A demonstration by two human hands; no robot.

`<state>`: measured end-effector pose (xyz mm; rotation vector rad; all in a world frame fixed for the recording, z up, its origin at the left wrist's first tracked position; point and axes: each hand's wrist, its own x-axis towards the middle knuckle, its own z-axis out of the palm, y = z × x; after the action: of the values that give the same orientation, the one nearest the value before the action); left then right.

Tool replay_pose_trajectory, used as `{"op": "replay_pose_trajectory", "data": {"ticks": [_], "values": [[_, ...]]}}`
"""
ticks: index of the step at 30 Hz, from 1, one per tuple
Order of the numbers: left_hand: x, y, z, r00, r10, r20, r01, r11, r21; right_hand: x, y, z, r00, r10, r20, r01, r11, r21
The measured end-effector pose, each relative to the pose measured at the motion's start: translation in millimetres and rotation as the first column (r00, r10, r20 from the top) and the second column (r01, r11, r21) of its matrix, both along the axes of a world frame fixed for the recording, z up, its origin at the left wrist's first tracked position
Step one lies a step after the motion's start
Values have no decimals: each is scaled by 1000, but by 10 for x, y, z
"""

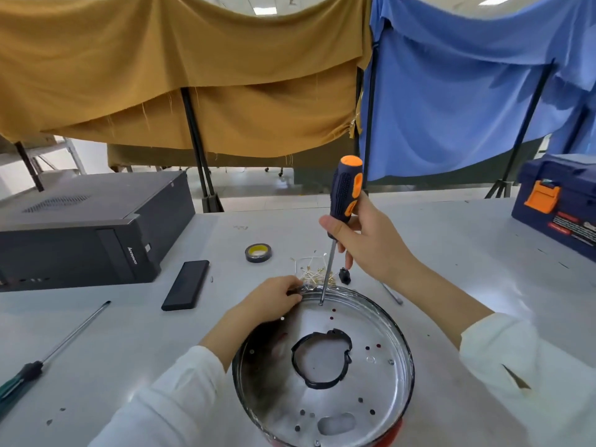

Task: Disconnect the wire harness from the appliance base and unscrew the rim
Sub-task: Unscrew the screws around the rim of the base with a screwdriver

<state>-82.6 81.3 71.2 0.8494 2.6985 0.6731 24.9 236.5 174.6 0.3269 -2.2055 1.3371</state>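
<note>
The round metal appliance base [361, 382] lies on the table in front of me, with a dark ring-shaped opening in its middle and several small holes. My left hand [274, 296] grips its far-left rim [407, 356]. My right hand [364, 240] holds a screwdriver [344, 195] with a dark blue and orange handle, nearly upright. Its tip touches the base just inside the far rim. A bundle of pale wires [311, 272] lies just beyond the base.
A roll of black tape [258, 252], a small black part [345, 275] and a flat black case [186, 284] lie beyond the base. A second screwdriver [48, 356] lies at the left. A computer case [80, 227] stands at the left, a blue toolbox [558, 201] at the right.
</note>
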Motion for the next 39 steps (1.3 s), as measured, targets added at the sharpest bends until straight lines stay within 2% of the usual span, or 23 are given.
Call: {"op": "replay_pose_trajectory", "data": {"ticks": [7, 17, 39], "values": [[-30, 6, -147, 994, 6, -111, -5, 1000, 11, -81, 5, -169, 999, -42, 32, 40, 998, 54], [-53, 28, -212, 984, 13, -180, -10, 1000, 16, -150, 11, -220, 995, -90, 33, 87, 993, 76], [-64, 38, -230, 980, 9, -198, -11, 1000, -8, -144, 49, -213, 993, -108, 40, 108, 994, 5]]}}
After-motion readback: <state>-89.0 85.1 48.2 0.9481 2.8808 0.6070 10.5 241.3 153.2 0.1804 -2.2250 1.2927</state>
